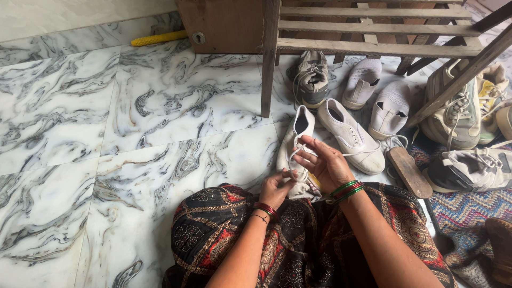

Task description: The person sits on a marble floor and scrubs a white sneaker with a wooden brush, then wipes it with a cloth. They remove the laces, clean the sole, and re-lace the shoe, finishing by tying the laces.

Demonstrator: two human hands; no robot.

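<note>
Marble floor (106, 133), white w/ grey veins, fills the left; wooden rack (373, 37) at top, its upper part cut off by the frame. Patterned black-red garment (298, 250) covers the lap, legs hidden. Shoes lie under & by the rack: grey sneaker (312, 80), pale slip-on pair (376, 93), white canvas shoe (352, 136), more sneakers at right, partly cut off. Another white canvas shoe (297, 154) rests on floor against the lap, toe end hidden behind both hands. Right hand (325, 162), grip half open, has the white lace (290, 157) looped over its fingers. Left hand (277, 186), grip pinched shut on the lace near the shoe; exact hold hard to see.
</note>
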